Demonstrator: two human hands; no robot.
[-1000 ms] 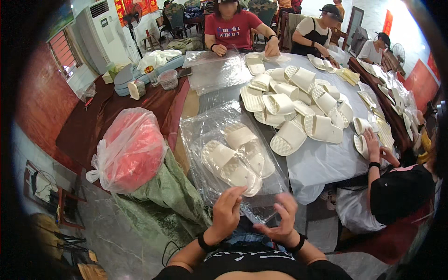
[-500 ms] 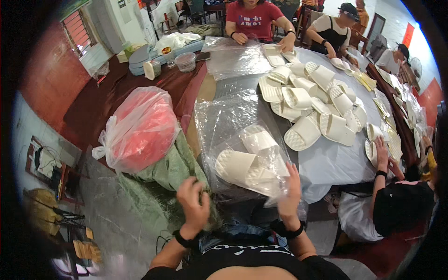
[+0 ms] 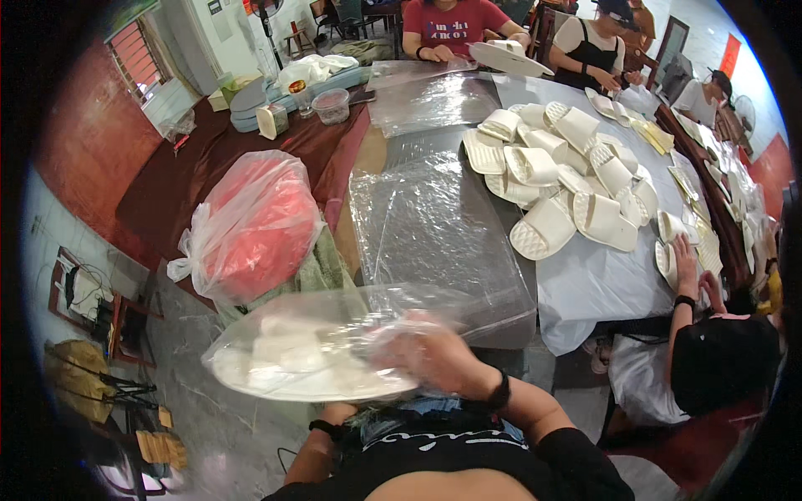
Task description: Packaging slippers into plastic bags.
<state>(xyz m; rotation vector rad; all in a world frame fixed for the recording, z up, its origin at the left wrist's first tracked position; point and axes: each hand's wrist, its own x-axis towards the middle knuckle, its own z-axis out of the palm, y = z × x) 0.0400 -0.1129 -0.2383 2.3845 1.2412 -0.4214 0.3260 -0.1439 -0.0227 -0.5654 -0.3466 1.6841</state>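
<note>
A pair of cream slippers (image 3: 288, 355) in a clear plastic bag is up off the table, in front of my body and toward the left. My right hand (image 3: 439, 355) grips the bag's right end, its fingers smeared by motion. Only the wrist end of my left hand (image 3: 338, 412) shows below the slippers; they hide its fingers. On the table ahead lie flat clear plastic bags (image 3: 434, 234). To their right is a heap of loose cream slippers (image 3: 606, 213).
A tied translucent bag with red contents (image 3: 255, 221) rests on green sacking (image 3: 313, 271) at the left. Across the table a person in red (image 3: 455, 29) holds slippers. At the right, another person's hand (image 3: 685, 263) touches slippers. A plastic tub (image 3: 332, 107) stands far left.
The bagged slippers have left the table and swung left and nearer in my right hand. My left hand has dropped behind them. The person across has lifted slippers.
</note>
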